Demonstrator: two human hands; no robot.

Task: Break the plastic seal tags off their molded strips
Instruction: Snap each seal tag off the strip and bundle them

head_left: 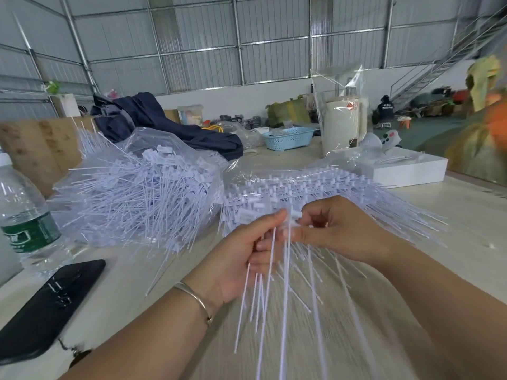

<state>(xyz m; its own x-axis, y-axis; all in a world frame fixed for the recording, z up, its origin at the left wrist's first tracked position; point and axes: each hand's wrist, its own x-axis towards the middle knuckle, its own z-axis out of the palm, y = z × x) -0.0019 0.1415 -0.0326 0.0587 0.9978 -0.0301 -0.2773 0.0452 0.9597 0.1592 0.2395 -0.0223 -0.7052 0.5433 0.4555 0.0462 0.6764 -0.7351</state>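
Thin white plastic seal tags [285, 270], long stiff tails, small blocky heads, frame center. Left hand [241, 253] fingers curled, gripping tag bundle. Right hand [337, 229] pinches tag head [296, 214] w/ thumb + forefinger. Molded strips [315, 187] stacked just behind; loose tags in clear crinkly bag [137, 193], center left.

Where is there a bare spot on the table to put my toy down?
Bare table shows between the phone and the left hand, and again at the far right, in front of the white box. The middle is crowded: the bag of tags, the strips and the bottle.
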